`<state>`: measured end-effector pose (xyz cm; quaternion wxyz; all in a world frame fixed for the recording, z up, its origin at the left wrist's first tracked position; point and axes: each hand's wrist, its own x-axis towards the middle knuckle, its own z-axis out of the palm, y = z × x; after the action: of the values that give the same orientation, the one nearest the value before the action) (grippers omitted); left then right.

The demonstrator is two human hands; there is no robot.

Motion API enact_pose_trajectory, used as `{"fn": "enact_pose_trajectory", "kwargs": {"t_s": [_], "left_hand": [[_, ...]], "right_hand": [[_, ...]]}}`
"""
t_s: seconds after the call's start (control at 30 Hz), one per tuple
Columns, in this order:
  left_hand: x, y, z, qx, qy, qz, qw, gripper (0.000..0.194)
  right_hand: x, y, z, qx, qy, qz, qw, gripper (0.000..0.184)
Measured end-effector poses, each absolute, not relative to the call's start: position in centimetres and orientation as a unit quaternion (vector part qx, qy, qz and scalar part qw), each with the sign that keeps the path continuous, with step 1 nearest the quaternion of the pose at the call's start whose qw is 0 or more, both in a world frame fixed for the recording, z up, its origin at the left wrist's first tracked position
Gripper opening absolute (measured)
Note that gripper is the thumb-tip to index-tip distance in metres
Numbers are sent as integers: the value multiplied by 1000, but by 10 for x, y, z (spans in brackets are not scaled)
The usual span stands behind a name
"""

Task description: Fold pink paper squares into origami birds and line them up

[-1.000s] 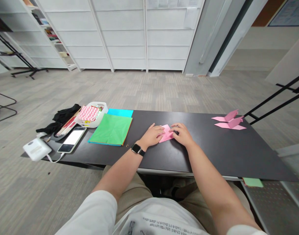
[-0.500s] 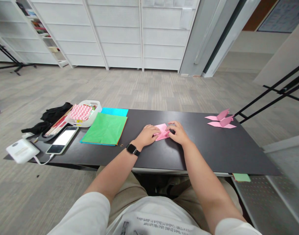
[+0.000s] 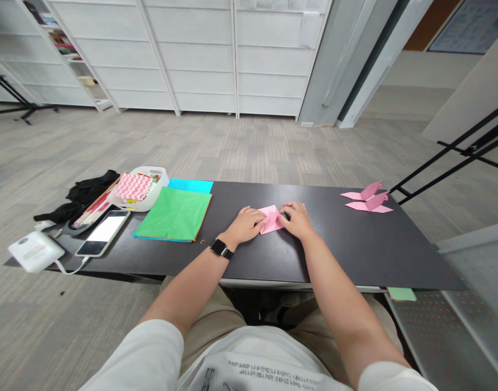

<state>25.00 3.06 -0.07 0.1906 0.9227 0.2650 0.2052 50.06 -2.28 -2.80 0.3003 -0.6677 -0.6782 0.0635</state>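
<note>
A small folded piece of pink paper [image 3: 272, 219] lies on the dark tabletop in front of me, with creases across it. From the left, my left hand [image 3: 249, 224] presses its curled fingers on the paper's left edge; a dark watch is on that wrist. At the right edge, my right hand [image 3: 296, 219] pinches the paper with bent fingers, and its fingertips are partly hidden. Two finished-looking pink paper birds, a rear one [image 3: 365, 191] and a front one [image 3: 371, 203], stand at the table's far right.
A stack of green paper [image 3: 175, 214] lies left of my hands, over blue sheets [image 3: 191, 185]. Further left are a white basket [image 3: 161, 182], a phone [image 3: 104, 233], a white charger [image 3: 36, 251] and black cloth [image 3: 92, 187]. A black stand [image 3: 456, 149] rises beyond the right edge.
The pink paper's raised flap looks flatter now. My right hand has shifted slightly, its fingers closer together at the paper's right side. My left hand stays almost in place.
</note>
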Motion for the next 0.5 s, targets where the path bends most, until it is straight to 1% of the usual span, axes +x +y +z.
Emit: {"fn": "enact_pose_trajectory", "kwargs": {"t_s": [0.17, 0.3, 0.37, 0.5], "left_hand": [[254, 31, -9, 910, 283, 229, 199, 15], [255, 32, -12, 908, 285, 229, 203, 10], [255, 33, -13, 907, 288, 230, 205, 11], [254, 34, -14, 909, 286, 228, 197, 22]], "right_hand": [[499, -20, -30, -684, -660, 52, 305, 16], [498, -19, -32, -691, -660, 49, 292, 15], [498, -18, -33, -693, -661, 45, 285, 15], [495, -17, -35, -695, -662, 31, 277, 16]]}}
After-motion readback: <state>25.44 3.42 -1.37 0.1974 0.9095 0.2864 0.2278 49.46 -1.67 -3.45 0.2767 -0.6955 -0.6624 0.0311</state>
